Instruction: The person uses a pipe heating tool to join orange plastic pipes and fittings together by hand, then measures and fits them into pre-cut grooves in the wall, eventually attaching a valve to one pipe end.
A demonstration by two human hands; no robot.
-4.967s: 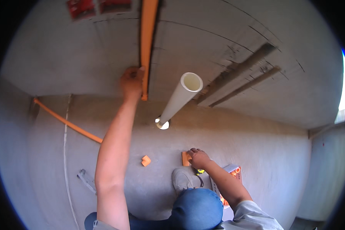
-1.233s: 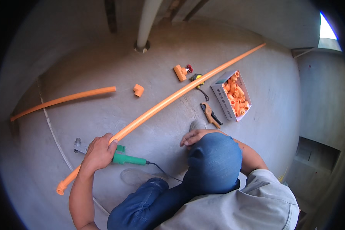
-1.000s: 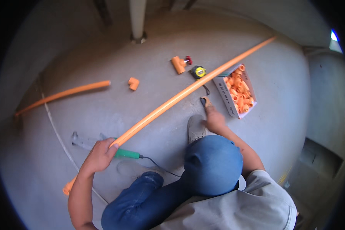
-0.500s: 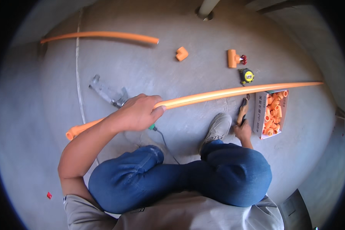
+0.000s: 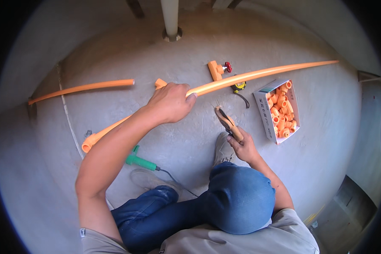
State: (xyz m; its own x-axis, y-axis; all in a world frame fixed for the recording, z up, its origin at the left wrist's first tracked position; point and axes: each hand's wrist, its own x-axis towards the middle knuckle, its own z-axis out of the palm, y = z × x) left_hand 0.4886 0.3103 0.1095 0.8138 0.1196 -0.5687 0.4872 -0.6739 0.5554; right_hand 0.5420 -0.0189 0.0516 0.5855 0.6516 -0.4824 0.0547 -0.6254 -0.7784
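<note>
A long orange plastic pipe slants across in front of me, its far end toward the right. My left hand is closed around it near the middle. At the pipe's lower left end is a wider orange fitting. My right hand grips the orange handles of a pipe cutter, whose dark jaws point up and left, apart from the pipe. Just behind my left hand lies an orange elbow fitting, partly covered. Under my left forearm a green-handled tool with a dark cord rests on the floor, its front part hidden.
To the right stands an open box of orange fittings. Beyond the pipe lie a valve fitting with a red knob and a yellow-black tape measure. Another orange pipe lies left. A pale upright pipe rises behind.
My right hand has lifted the pipe cutter from beside the box and brought it left, nearer the pipe. My left hand still holds the pipe. The whole view has shifted and turned.
</note>
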